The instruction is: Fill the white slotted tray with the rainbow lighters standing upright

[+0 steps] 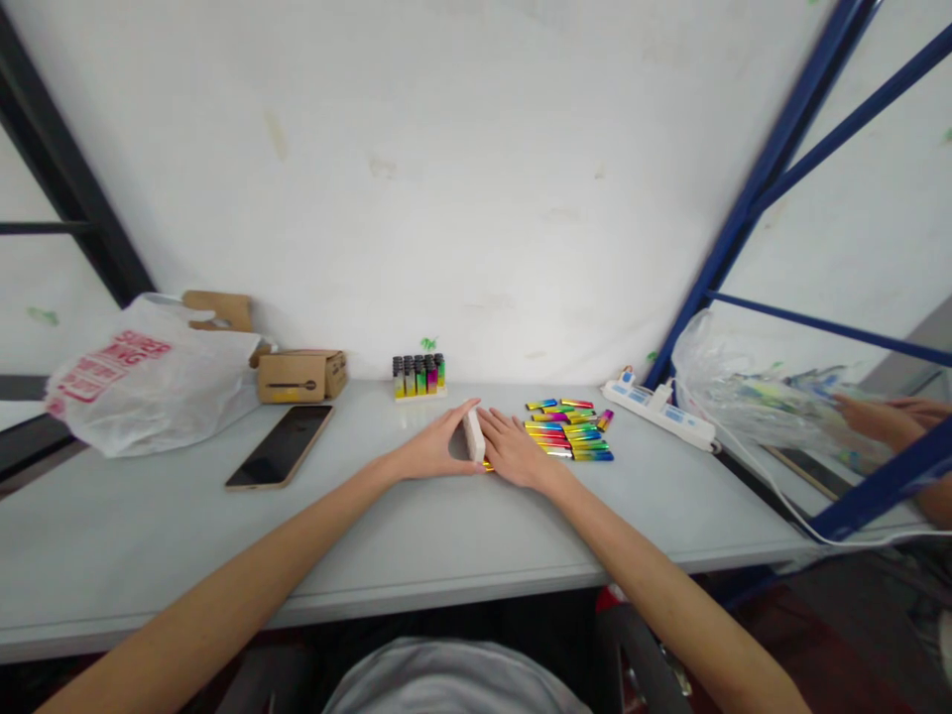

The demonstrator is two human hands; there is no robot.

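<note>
Head view, left hand: curved round the pale block (474, 436), thumb at its near end and fingers at its far end; the left hand (437, 448) grips it.
Head view, right hand: laid low against the block's right side, fingers together and pointing forward; the right hand (515, 451) hides its palm, so whether it holds anything I cannot tell.
Pale block: stands on its edge between the two hands, above the middle of the counter (387, 555); a sliver of shiny yellow shows at its near end.
Shiny coloured pieces: lying in loose rows just right of the right hand, the shiny coloured pieces (548, 430) run from red and yellow to green and blue.
Upright set: black-topped pieces (420, 369) stand in rows on a white base (420, 397), near the wall.
Left side: a dark-screened phone (281, 448), a cardboard box (293, 377) and a white plastic bag (156, 382) with red print.
Right side: a white power strip (673, 416) beside a blue frame (733, 238); past it, another person's hand (882, 421).
</note>
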